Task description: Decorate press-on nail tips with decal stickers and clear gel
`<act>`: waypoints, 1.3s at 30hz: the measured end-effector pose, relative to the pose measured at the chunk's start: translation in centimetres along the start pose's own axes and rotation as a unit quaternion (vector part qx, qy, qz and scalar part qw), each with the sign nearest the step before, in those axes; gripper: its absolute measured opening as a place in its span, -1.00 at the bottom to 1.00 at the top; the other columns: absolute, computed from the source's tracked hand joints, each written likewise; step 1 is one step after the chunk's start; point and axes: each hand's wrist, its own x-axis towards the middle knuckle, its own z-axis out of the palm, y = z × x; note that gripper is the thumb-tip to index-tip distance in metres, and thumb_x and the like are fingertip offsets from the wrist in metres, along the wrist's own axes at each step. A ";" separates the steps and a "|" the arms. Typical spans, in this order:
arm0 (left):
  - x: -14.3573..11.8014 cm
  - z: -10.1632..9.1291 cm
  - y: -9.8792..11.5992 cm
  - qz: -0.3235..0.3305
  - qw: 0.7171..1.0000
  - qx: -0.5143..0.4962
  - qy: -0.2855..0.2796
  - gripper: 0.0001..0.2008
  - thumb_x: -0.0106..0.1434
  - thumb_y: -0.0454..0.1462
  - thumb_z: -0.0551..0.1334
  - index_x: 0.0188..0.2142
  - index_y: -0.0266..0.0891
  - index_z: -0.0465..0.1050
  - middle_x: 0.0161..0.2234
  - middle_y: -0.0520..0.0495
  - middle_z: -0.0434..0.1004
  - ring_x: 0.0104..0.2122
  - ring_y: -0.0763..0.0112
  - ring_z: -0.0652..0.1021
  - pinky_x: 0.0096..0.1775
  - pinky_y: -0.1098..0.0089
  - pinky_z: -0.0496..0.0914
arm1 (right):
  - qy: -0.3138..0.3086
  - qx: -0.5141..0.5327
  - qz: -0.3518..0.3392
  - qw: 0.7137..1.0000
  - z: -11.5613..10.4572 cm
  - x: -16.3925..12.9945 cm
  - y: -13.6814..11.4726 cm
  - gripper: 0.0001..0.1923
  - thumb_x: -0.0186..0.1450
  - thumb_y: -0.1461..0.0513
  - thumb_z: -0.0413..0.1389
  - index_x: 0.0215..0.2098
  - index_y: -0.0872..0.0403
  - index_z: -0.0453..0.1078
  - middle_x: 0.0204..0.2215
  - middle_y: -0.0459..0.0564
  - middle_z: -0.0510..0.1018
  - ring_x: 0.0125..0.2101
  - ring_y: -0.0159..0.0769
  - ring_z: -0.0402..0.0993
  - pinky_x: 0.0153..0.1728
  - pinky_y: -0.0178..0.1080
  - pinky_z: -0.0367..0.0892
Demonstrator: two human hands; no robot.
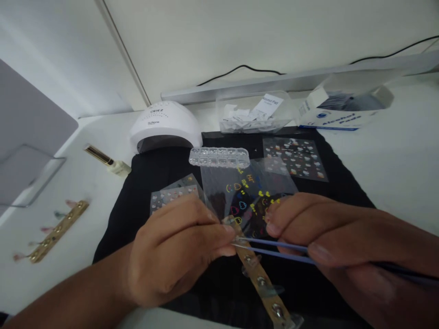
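A narrow wooden strip (255, 271) lies in front of you, its long axis slanting from your left fingertips down toward the lower right. Your left hand (181, 246) is nearer, thumb and fingers drawn into a pinch that seems to hold the strip's upper end; you cannot tell whether a small clear piece is caught there too. Your right hand (343, 228), to the strip's right, is curled around slim blue metal tweezers (281, 254), slightly parted, their points crossing the strip to meet your left fingertips.

Round, shiny metal studs (261, 282) line the wood, with smooth, see-through nail tips (274, 290) jutting sideways. Beneath the strip spreads matte black cloth (126, 219). Beyond its upper end lie a thin, glossy sticker sheet (255, 187) with neon hearts and smiley faces, then a clear plastic gem case (219, 157), scalloped and ridged with compartments.
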 end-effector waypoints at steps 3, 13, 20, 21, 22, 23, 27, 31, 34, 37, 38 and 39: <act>0.0 -0.1 -0.1 -0.001 1.000 0.012 -0.008 -0.92 0.38 -0.37 0.27 -0.19 -0.39 0.53 -0.40 -0.11 0.55 -0.43 0.43 0.56 -0.40 0.42 0.53 | -0.041 -0.020 0.003 0.999 0.1 0.2 0.1 -0.73 0.43 0.16 0.06 0.01 -0.15 0.53 -0.32 0.04 0.63 -0.25 -0.12 0.61 -0.08 0.01 0.52; -0.9 0.1 -0.2 -0.087 0.995 -0.056 -0.004 -0.81 0.30 -0.40 0.31 -0.09 -0.24 0.53 -0.22 -0.12 0.64 -0.29 0.39 0.62 -0.23 0.37 0.56 | 0.121 -0.007 0.073 0.990 2.4 2.0 -1.3 -0.67 0.38 0.01 0.15 -0.44 -0.03 0.59 -0.53 -0.08 0.59 -0.43 -0.22 0.60 -0.29 -0.01 0.55; -0.7 0.4 -0.1 -0.071 0.994 -0.061 0.054 -0.70 0.22 -0.45 0.39 -0.06 -0.21 0.54 -0.27 0.01 0.63 -0.30 0.42 0.60 -0.25 0.40 0.53 | 0.124 0.004 0.044 0.991 3.3 3.3 -1.8 -0.52 0.34 -0.09 0.13 -0.58 0.01 0.51 -0.63 -0.11 0.51 -0.53 -0.32 0.54 -0.40 -0.10 0.52; -0.8 0.5 -0.1 -0.070 0.994 -0.062 0.063 -0.67 0.20 -0.45 0.40 -0.05 -0.21 0.54 -0.27 0.02 0.63 -0.29 0.41 0.60 -0.24 0.38 0.53 | 0.122 0.005 0.042 0.992 3.3 3.3 -1.8 -0.52 0.33 -0.10 0.14 -0.59 0.02 0.50 -0.63 -0.11 0.50 -0.53 -0.32 0.54 -0.39 -0.10 0.52; -0.9 0.6 -0.1 -0.073 0.993 -0.066 0.070 -0.66 0.20 -0.45 0.41 -0.05 -0.20 0.55 -0.27 0.02 0.64 -0.28 0.39 0.61 -0.24 0.37 0.53 | 0.121 0.006 0.041 0.992 3.3 3.2 -1.8 -0.51 0.32 -0.11 0.15 -0.59 0.02 0.50 -0.62 -0.10 0.51 -0.52 -0.32 0.54 -0.38 -0.10 0.52; -1.0 0.7 -0.1 -0.084 0.991 -0.071 0.076 -0.66 0.20 -0.45 0.41 -0.04 -0.18 0.56 -0.26 0.03 0.64 -0.27 0.38 0.61 -0.24 0.36 0.53 | 0.120 0.008 0.042 0.992 3.3 3.1 -1.8 -0.50 0.31 -0.13 0.15 -0.59 0.02 0.50 -0.61 -0.10 0.51 -0.51 -0.31 0.55 -0.37 -0.10 0.52; -1.3 0.9 -0.1 -0.105 0.985 -0.096 0.095 -0.70 0.19 -0.47 0.41 -0.09 -0.20 0.58 -0.27 0.03 0.63 -0.28 0.41 0.59 -0.26 0.38 0.53 | 0.114 0.021 0.041 0.992 3.1 2.5 -1.4 -0.53 0.39 -0.08 0.07 -0.49 0.01 0.55 -0.57 -0.10 0.55 -0.46 -0.28 0.56 -0.34 -0.07 0.52; -0.9 0.9 0.0 -0.092 0.984 -0.129 0.078 -0.72 0.20 -0.51 0.38 -0.11 -0.27 0.57 -0.27 -0.03 0.62 -0.29 0.43 0.59 -0.27 0.41 0.52 | 0.077 0.046 0.016 0.996 2.4 1.6 -1.2 -0.85 0.35 0.13 0.22 -0.28 -0.02 0.62 -0.47 -0.05 0.59 -0.38 -0.21 0.57 -0.26 -0.03 0.53; -0.3 0.9 -0.1 -0.068 0.985 -0.145 0.067 -0.80 0.23 -0.52 0.35 -0.15 -0.37 0.56 -0.33 -0.12 0.60 -0.33 0.41 0.59 -0.29 0.41 0.53 | 0.042 0.031 0.041 0.998 1.7 1.1 -1.1 -0.83 0.37 0.17 0.18 -0.14 -0.08 0.61 -0.37 0.01 0.60 -0.28 -0.12 0.58 -0.18 0.05 0.53; 0.0 0.9 -0.2 -0.048 0.987 -0.138 0.059 -0.85 0.27 -0.50 0.33 -0.16 -0.38 0.54 -0.36 -0.17 0.60 -0.35 0.39 0.60 -0.31 0.40 0.55 | 0.012 0.028 0.001 1.000 1.1 0.8 -0.8 -0.80 0.40 0.18 0.12 -0.09 -0.05 0.58 -0.40 0.04 0.58 -0.33 -0.13 0.57 -0.19 0.04 0.54; 0.0 0.9 -0.3 -0.044 0.989 -0.132 0.057 -0.86 0.28 -0.48 0.32 -0.16 -0.37 0.53 -0.36 -0.17 0.60 -0.36 0.38 0.60 -0.31 0.40 0.55 | 0.008 0.026 -0.008 1.000 0.9 0.7 -0.6 -0.79 0.41 0.19 0.10 -0.08 -0.05 0.57 -0.42 0.04 0.57 -0.35 -0.13 0.57 -0.21 0.04 0.54; 0.0 0.9 -0.3 -0.041 0.990 -0.124 0.056 -0.87 0.30 -0.47 0.31 -0.16 -0.36 0.53 -0.37 -0.17 0.60 -0.36 0.38 0.60 -0.32 0.40 0.55 | 0.006 0.024 -0.012 1.000 0.8 0.7 -0.5 -0.78 0.41 0.19 0.09 -0.07 -0.05 0.56 -0.43 0.05 0.57 -0.35 -0.12 0.56 -0.23 0.04 0.55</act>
